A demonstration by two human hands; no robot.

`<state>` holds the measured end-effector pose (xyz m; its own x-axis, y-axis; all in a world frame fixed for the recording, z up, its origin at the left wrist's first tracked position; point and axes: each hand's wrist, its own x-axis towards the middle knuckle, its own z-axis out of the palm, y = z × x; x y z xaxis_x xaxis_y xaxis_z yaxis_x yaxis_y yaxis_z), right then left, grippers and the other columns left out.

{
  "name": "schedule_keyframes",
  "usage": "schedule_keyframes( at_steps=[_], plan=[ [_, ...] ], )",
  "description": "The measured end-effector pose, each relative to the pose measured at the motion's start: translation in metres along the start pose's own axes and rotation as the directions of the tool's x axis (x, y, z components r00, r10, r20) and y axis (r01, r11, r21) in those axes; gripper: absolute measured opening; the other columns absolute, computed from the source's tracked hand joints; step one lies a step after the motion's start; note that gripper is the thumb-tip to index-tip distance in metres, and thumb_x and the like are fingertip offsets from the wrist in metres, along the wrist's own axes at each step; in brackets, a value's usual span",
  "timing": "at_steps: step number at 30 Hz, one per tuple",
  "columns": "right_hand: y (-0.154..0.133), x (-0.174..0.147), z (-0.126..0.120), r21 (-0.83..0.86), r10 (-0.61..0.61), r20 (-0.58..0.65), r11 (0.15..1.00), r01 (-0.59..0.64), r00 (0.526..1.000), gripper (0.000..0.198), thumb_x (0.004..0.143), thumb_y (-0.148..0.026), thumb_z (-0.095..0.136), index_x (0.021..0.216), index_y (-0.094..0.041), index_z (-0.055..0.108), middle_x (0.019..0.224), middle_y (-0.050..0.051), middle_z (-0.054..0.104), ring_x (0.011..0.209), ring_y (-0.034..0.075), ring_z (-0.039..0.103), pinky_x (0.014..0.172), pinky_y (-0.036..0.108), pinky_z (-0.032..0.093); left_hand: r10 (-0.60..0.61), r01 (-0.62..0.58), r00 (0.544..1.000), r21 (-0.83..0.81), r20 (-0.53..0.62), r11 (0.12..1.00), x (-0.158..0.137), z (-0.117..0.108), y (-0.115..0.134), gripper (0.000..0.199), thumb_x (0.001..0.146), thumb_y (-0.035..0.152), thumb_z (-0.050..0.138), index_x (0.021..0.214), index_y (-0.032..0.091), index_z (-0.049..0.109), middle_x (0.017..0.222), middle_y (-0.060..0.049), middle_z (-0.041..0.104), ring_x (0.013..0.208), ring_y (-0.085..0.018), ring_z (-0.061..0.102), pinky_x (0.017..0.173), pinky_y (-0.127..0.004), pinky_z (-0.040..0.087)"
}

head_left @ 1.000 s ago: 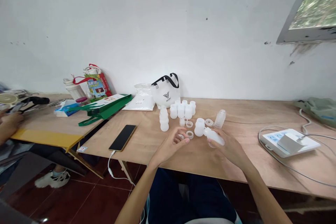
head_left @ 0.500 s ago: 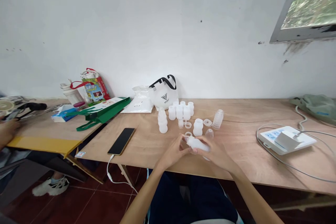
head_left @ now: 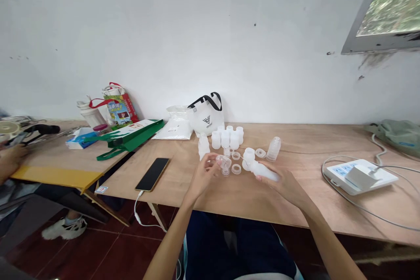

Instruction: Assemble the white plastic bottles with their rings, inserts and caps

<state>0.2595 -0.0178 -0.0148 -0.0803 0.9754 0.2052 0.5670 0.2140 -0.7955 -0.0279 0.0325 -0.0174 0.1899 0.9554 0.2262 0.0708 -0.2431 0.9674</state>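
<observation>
My left hand (head_left: 205, 171) pinches a clear plastic cap (head_left: 223, 161) above the table, thumb and fingers at its near side. My right hand (head_left: 284, 179) is wrapped round a translucent white squeeze bottle (head_left: 265, 171), tilted with its neck toward the left. Just behind that neck stands another white bottle (head_left: 248, 154). Two clear rings lie between my hands, the nearer ring (head_left: 236, 169) flat on the wood. To the left, partly behind my fingers, is a stacked white bottle shape (head_left: 203, 144).
Several white bottles (head_left: 225, 138) cluster at the back before a white bag (head_left: 207, 118). A clear ribbed bottle (head_left: 273, 148) stands right of a flat ring (head_left: 260, 153). A phone (head_left: 152, 175) lies left, cabled; a power strip (head_left: 359, 176) sits right. Another person's hand (head_left: 13, 157) shows far left.
My hands have moved apart. The cap has gone left with my left hand, while my right hand has carried the squeeze bottle to the right.
</observation>
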Motion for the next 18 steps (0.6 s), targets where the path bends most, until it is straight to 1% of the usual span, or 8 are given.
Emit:
schedule_keyframes(
  at_steps=[2,4,6,9,10,12,14,18],
  plan=[
    [0.002,0.000,-0.004,-0.034,0.024,-0.025,0.999,-0.025,0.999,0.054,0.087,-0.056,0.069,0.134,-0.032,0.063,0.142,0.003,0.065,0.134,0.033,0.057,0.109,0.048,0.047,0.022,-0.028,0.998,-0.094,-0.065,0.995,0.003,-0.009,0.004,0.055,0.091,0.056,0.069,0.132,0.022,0.055,0.108,-0.006,0.065,0.083,-0.017,0.065,0.065,-0.026,0.053],
    [0.003,-0.001,-0.004,-0.062,0.033,-0.054,0.997,-0.036,0.998,0.055,0.085,-0.057,0.071,0.133,-0.030,0.061,0.140,0.005,0.066,0.134,0.035,0.057,0.106,0.048,0.049,0.029,-0.038,0.997,-0.125,-0.075,0.991,0.003,-0.012,0.008,0.060,0.091,0.055,0.069,0.138,0.022,0.053,0.101,-0.005,0.064,0.080,-0.016,0.064,0.064,-0.025,0.054],
    [0.002,-0.002,0.002,-0.091,0.005,-0.059,0.996,-0.010,0.998,0.050,0.086,-0.057,0.070,0.127,-0.030,0.062,0.134,0.005,0.069,0.127,0.035,0.062,0.099,0.047,0.053,0.026,-0.030,0.999,-0.126,-0.037,0.992,0.001,-0.007,0.009,0.056,0.092,0.054,0.069,0.136,0.021,0.058,0.100,-0.006,0.064,0.080,-0.016,0.063,0.063,-0.025,0.054],
    [-0.005,-0.007,0.017,-0.132,-0.099,-0.019,0.987,0.095,0.995,0.041,0.089,-0.054,0.069,0.122,-0.032,0.061,0.126,0.003,0.072,0.112,0.031,0.069,0.089,0.043,0.056,0.021,-0.011,0.996,-0.132,0.081,0.991,-0.005,0.013,0.009,0.048,0.091,0.053,0.070,0.125,0.020,0.066,0.104,-0.008,0.066,0.080,-0.015,0.064,0.063,-0.024,0.054],
    [-0.007,-0.010,0.022,-0.152,-0.133,-0.009,0.980,0.131,0.991,0.040,0.090,-0.053,0.068,0.123,-0.032,0.059,0.123,0.002,0.072,0.107,0.029,0.071,0.085,0.041,0.057,0.019,-0.002,0.993,-0.144,0.119,0.990,-0.007,0.020,0.009,0.047,0.091,0.054,0.070,0.123,0.020,0.066,0.106,-0.008,0.066,0.080,-0.015,0.064,0.063,-0.024,0.055],
    [-0.010,-0.013,0.031,-0.217,-0.193,-0.033,0.959,0.182,0.981,0.040,0.092,-0.053,0.067,0.125,-0.032,0.058,0.116,0.002,0.074,0.096,0.027,0.073,0.077,0.040,0.057,0.015,0.012,0.989,-0.185,0.145,0.983,-0.010,0.030,0.008,0.049,0.093,0.056,0.067,0.125,0.020,0.063,0.109,-0.009,0.067,0.078,-0.015,0.064,0.062,-0.025,0.056],
    [-0.011,-0.016,0.037,-0.296,-0.276,-0.090,0.925,0.239,0.957,0.039,0.094,-0.052,0.065,0.125,-0.030,0.058,0.110,0.003,0.075,0.090,0.027,0.073,0.073,0.038,0.056,0.013,0.021,0.986,-0.204,0.164,0.979,-0.012,0.032,0.009,0.049,0.093,0.057,0.066,0.125,0.020,0.061,0.111,-0.009,0.066,0.076,-0.014,0.065,0.062,-0.025,0.058],
    [-0.012,-0.017,0.046,-0.470,-0.495,-0.145,0.796,0.381,0.856,0.034,0.097,-0.046,0.065,0.123,-0.025,0.062,0.106,0.005,0.076,0.090,0.026,0.073,0.072,0.036,0.053,0.016,0.020,0.980,-0.176,0.199,0.984,-0.012,0.023,0.010,0.045,0.089,0.053,0.074,0.116,0.018,0.062,0.106,-0.008,0.068,0.078,-0.015,0.066,0.062,-0.025,0.060]
  ],
)
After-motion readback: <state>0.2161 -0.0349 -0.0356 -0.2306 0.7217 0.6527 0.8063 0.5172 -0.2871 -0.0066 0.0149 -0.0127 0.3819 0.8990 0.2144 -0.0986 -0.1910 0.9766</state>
